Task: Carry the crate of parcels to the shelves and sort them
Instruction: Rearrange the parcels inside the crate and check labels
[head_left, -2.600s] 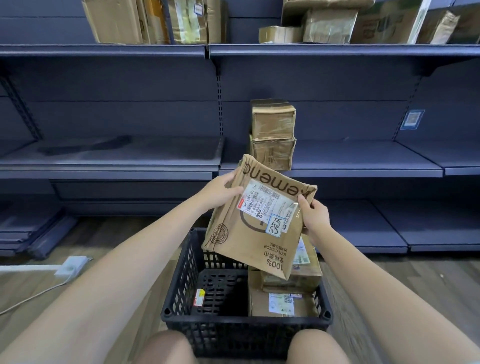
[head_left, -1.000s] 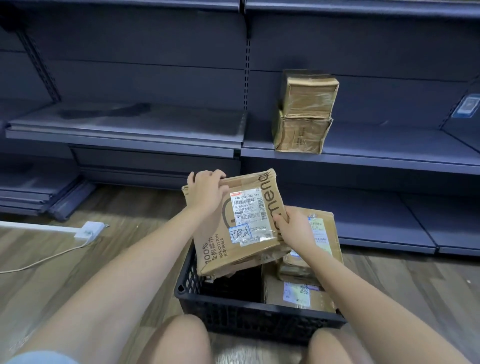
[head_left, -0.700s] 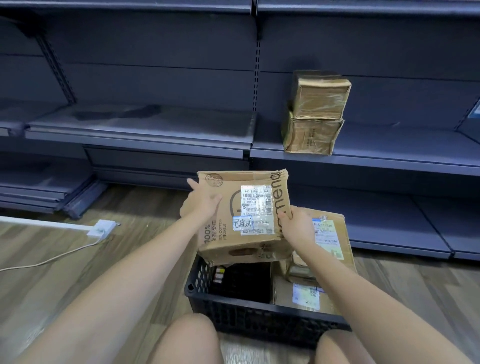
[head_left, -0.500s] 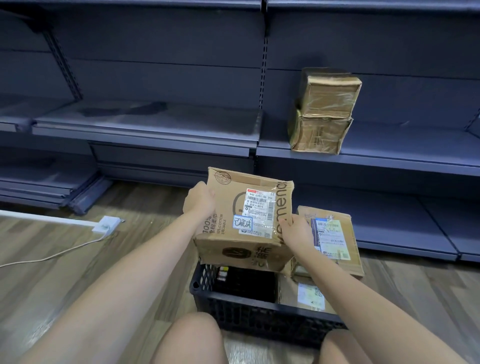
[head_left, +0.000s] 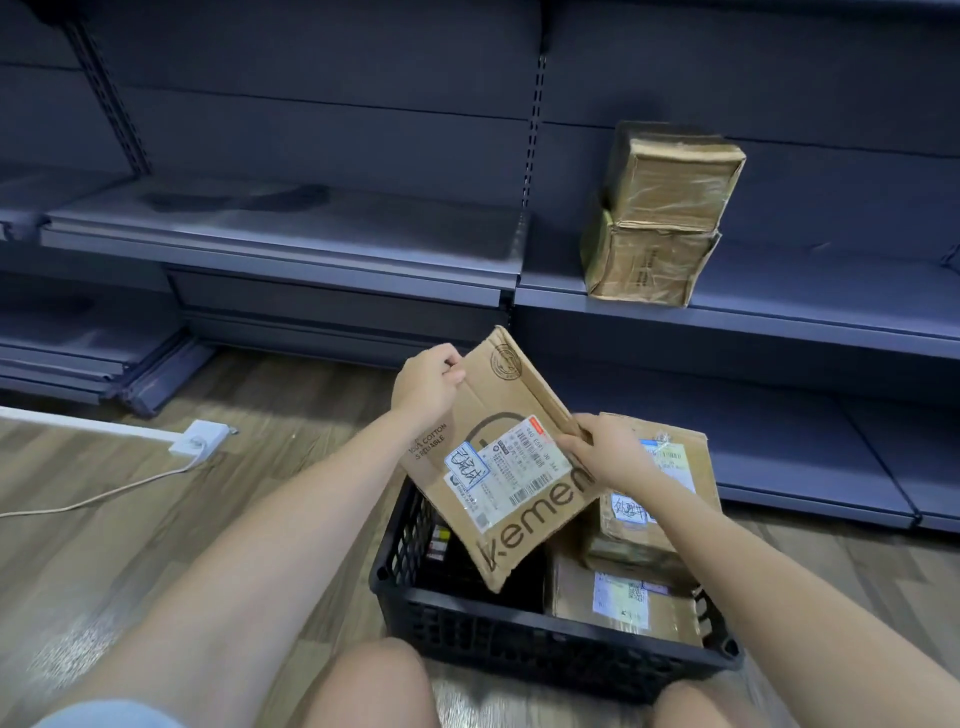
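I hold a flat brown cardboard parcel (head_left: 498, 457) with a white shipping label, tilted above a black plastic crate (head_left: 524, 639) on the floor. My left hand (head_left: 427, 383) grips its upper left edge. Its right edge is pinched by my right hand (head_left: 605, 451). Two more brown parcels sit in the right half of the crate, an upper parcel (head_left: 670, 483) resting on a lower parcel (head_left: 623, 603). On the dark blue shelf (head_left: 810, 301) beyond stand two taped boxes (head_left: 660, 218), one stacked on the other.
Dark blue shelving runs across the back, with a bare left shelf (head_left: 280, 228) and a low shelf (head_left: 779, 457) behind the crate. A white power strip (head_left: 200, 445) and its cable lie on the wooden floor at left. My knees are at the bottom edge.
The parcel has been turned in my hands, from label upright to tilted with its long printed edge down-right. The view has dropped and shifted so the stacked boxes sit further right.
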